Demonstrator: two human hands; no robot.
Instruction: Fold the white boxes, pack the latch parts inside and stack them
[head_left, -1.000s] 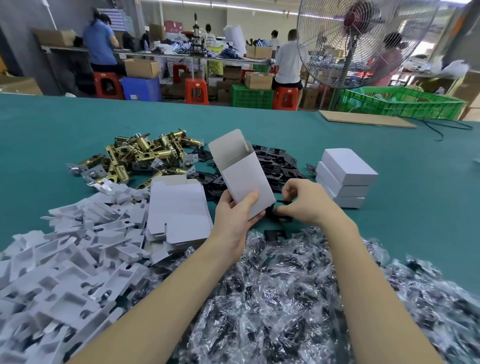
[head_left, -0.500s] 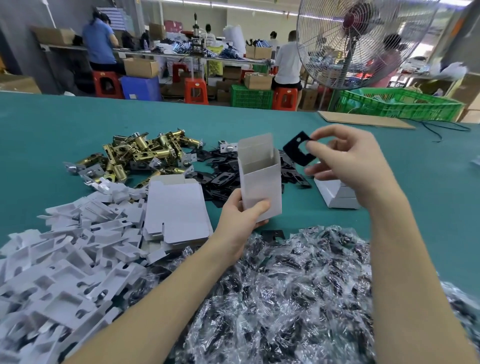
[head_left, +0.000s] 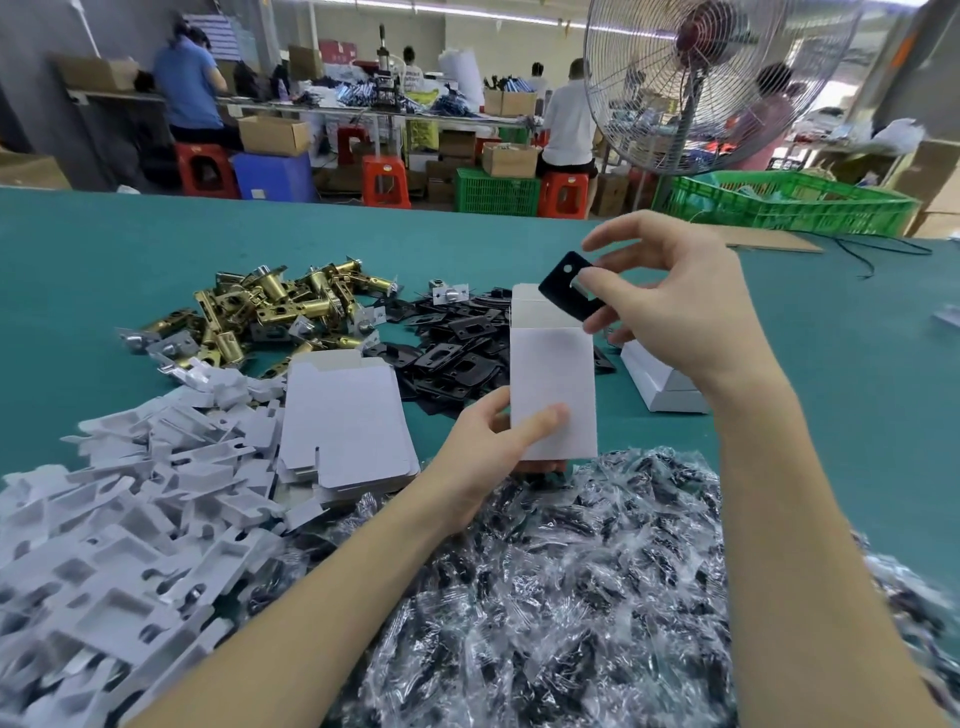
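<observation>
White box (head_left: 551, 382) stands upright at the centre, top flap open, gripped low by the left hand (head_left: 491, 439) — thumb across its front; right hand (head_left: 670, 296) pinches a black latch plate (head_left: 567, 288) just above the opening; more black plates (head_left: 457, 345) at eleven o'clock; finished boxes (head_left: 660, 382) stacked at three o'clock.

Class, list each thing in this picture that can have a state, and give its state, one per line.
White box: upright, top open, gripped by left hand.
Black plate: pinched by right hand above the box mouth.
Flat box blanks: unfolded, stacked.
Finished boxes: closed, stacked.
</observation>
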